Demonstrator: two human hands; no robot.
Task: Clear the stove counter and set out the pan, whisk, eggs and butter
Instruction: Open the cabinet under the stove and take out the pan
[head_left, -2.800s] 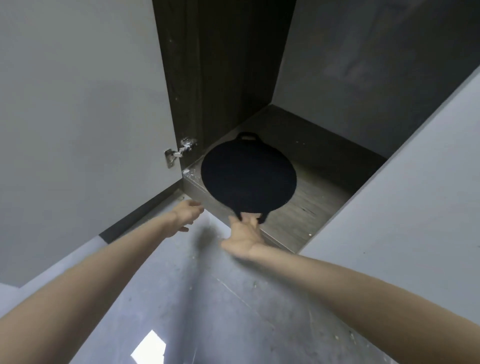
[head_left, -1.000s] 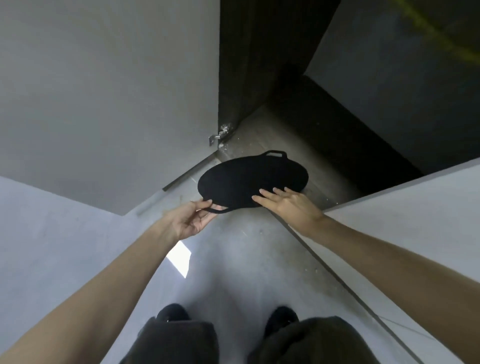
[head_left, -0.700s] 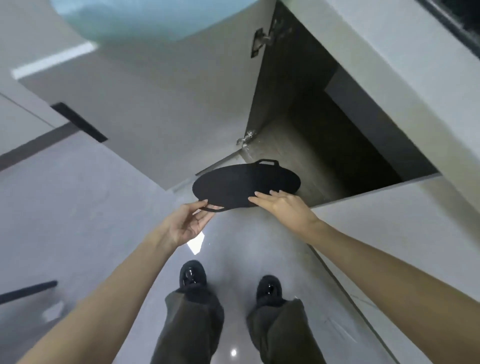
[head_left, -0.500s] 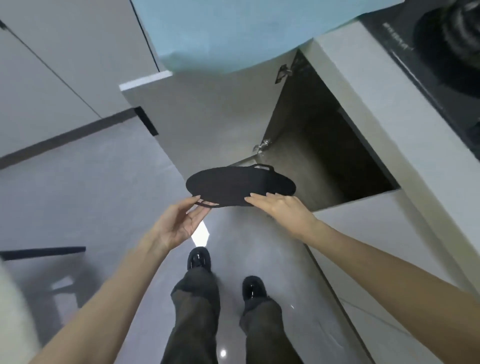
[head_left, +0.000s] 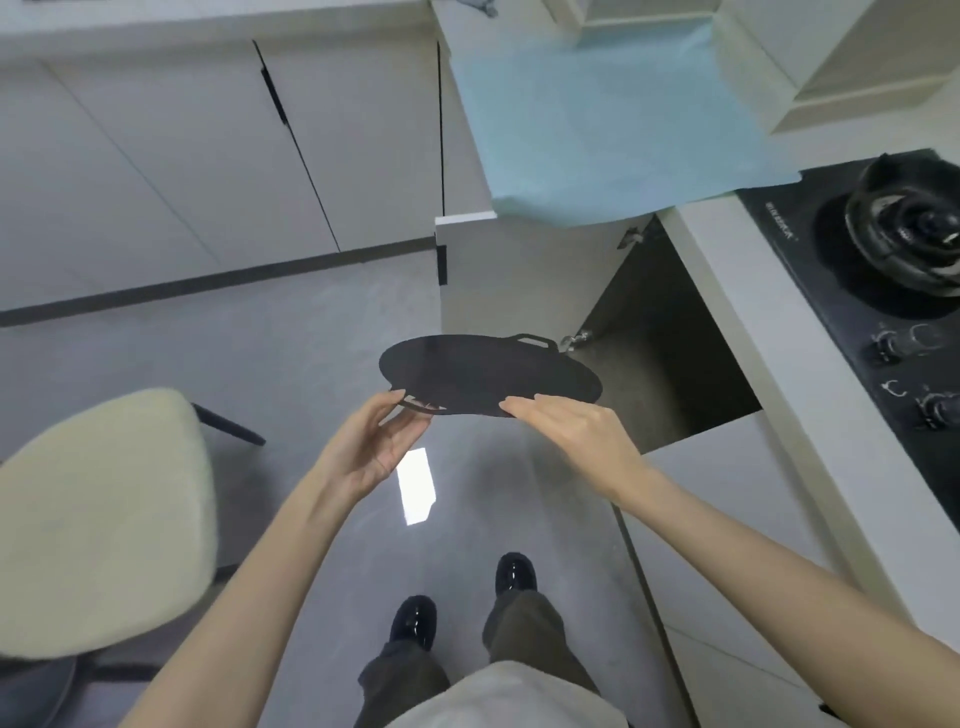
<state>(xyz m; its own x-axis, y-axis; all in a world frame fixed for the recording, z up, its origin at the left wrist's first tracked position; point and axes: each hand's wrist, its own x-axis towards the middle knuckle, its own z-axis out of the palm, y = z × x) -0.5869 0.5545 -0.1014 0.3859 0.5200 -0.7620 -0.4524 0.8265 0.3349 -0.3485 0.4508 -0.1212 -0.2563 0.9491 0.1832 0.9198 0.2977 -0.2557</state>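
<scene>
- Pan (head_left: 488, 376): hanging flat and level in the air above the floor (head_left: 311, 364), just in front of the open cupboard (head_left: 660, 364); dark, round and thin, showing one loop handle on its far edge and another on its near edge.
- Left grip (head_left: 371, 447): grasping the pan, pinching the near loop handle between thumb and curled fingers, palm turned up.
- Right grip (head_left: 576, 431): lying released, fingers straight and together, touching the near right edge of the pan from above.
- Cupboard: standing open below the desk (head_left: 737, 332), its dark inside showing, its pale door (head_left: 509, 275) swinging out toward the left, behind the pan.
- Stove (head_left: 831, 291): sitting black on the desk at the right, well apart from the pan, carrying a round burner (head_left: 909, 234) and two knobs along its near side.
- Blue cloth (head_left: 613, 119): lying spread on the desk beyond the stove, its near edge overhanging the cupboard opening.
- Chair (head_left: 104, 519): standing at the lower left with a cream seat, apart from both arms.
- Two glossy black shoes (head_left: 413, 621): standing on the grey floor below the pan, beside a bright patch of reflected light.
</scene>
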